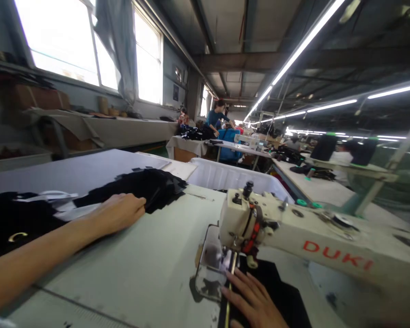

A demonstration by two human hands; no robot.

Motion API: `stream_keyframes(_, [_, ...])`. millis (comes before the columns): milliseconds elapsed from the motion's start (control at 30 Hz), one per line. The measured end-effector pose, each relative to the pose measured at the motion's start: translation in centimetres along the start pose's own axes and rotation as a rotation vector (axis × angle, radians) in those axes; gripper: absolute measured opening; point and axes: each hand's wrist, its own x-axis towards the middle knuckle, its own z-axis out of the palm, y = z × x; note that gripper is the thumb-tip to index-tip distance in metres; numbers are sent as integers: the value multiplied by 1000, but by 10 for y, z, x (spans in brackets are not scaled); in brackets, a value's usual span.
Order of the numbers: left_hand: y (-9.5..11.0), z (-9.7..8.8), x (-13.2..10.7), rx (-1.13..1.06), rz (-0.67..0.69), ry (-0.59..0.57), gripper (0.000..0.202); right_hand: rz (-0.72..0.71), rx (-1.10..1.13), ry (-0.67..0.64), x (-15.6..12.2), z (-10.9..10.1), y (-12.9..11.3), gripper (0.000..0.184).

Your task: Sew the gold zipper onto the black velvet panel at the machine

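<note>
My left hand (121, 212) reaches out to a pile of black fabric pieces (153, 184) on the left of the table. Its fingers curl down on the near side of the pile, closed against the black fabric; the fingertips are partly hidden. My right hand (254, 300) lies flat with fingers apart on a black fabric piece (283, 287), just in front of the needle area of a sewing machine (237, 218). Along that piece's left edge runs a narrow yellowish strip (228, 298), passing under the presser foot area.
A white plastic bin (239, 173) stands behind the machine table (164, 255). Black fabric with white strips (53, 196) lies at the far left. Thread cones (323, 146) sit on a stand at right. A person (217, 116) works at a table further back.
</note>
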Motion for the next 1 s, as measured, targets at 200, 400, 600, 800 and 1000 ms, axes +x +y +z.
stream_keyframes(200, [129, 58, -62, -374, 348, -257, 26, 341, 214, -200, 12, -36, -30, 52])
stream_keyframes(400, [167, 57, -67, -603, 538, -279, 24, 378, 262, -189, 3, -31, -37, 45])
stream_keyframes(600, [161, 108, -80, -386, 532, 243, 42, 343, 271, -102, 1, -23, -36, 45])
stream_keyframes(800, [161, 121, -77, -221, 611, 257, 73, 356, 193, -87, 7, -18, -34, 40])
stream_keyframes(1000, [158, 108, -54, -339, 634, 146, 77, 330, 165, -64, 18, -15, -15, 41])
